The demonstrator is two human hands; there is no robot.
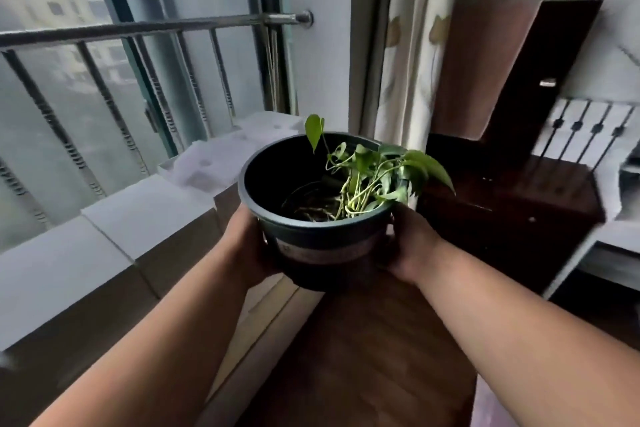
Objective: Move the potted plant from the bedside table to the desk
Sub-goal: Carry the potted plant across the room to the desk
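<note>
The potted plant (322, 236) is a dark round plastic pot holding a small green vine with thin stems and a few leaves leaning to the right. I hold it in the air in the middle of the view, above a wooden floor. My left hand (247, 246) grips its left side and my right hand (412, 246) grips its right side. A dark wooden bedside table (512, 204) stands just behind and to the right of the pot. No desk is in view.
A tiled window sill (114, 218) with a metal railing (145, 28) runs along the left. White foam pieces (221, 159) lie on the sill behind the pot. A patterned curtain (412, 62) hangs at the back. A white bed frame (609, 246) is at the right edge.
</note>
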